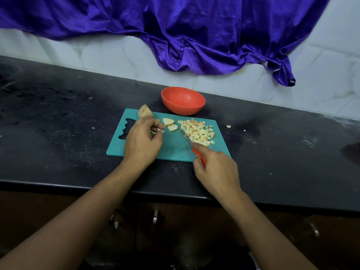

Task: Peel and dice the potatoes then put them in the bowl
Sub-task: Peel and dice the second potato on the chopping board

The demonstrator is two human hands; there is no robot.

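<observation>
Knife (187, 139): right hand (217, 170) fingers clenched round handle; dice (198, 131) beside blade
Potato piece (160, 130): pinched in left hand (143, 141) fingertips; slices (170, 124) just beyond

Dark desk, pale wall and purple cloth, as we see them.
We see a black speckled desk (58, 123) running left to right, scattered with pale specks. At its far side stands a white marbled tile wall (116, 55). A shiny purple cloth (194, 32) hangs in folds over the upper wall, dipping lowest toward the right. Beneath the desk's near edge we make out brown cabinet fronts (175, 223) with metal handles (155, 217).
</observation>
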